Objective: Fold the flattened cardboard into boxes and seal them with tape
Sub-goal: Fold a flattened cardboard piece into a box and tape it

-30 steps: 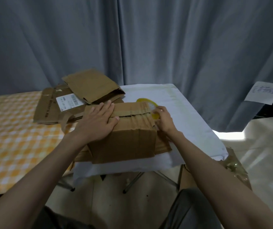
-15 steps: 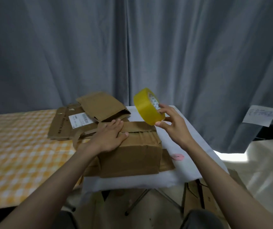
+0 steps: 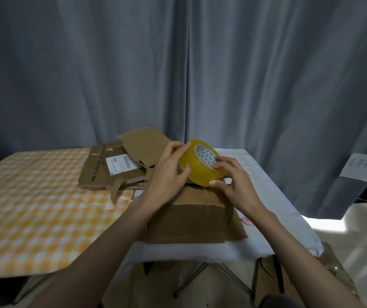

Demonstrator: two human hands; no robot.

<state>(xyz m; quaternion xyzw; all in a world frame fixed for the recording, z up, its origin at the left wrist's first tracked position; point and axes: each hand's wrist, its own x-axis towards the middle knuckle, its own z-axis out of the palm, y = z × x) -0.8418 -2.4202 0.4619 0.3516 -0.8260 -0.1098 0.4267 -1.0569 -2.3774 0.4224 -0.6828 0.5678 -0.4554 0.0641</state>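
Yellow tape roll [image 3: 202, 162] is held above the folded cardboard box [image 3: 191, 216], gripped by both hands. Left hand [image 3: 169, 174] curls around its left side; right hand [image 3: 231, 178] pinches the right rim and core. Box sits on the white-covered tabletop [image 3: 273, 196], near its front edge. Flattened cardboard [image 3: 120, 167] lies at the far edge beside the checked cloth [image 3: 34, 207].

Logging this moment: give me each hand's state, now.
Left hand: holds the tape roll, fingers curled round its rim.
Right hand: grips the same roll.
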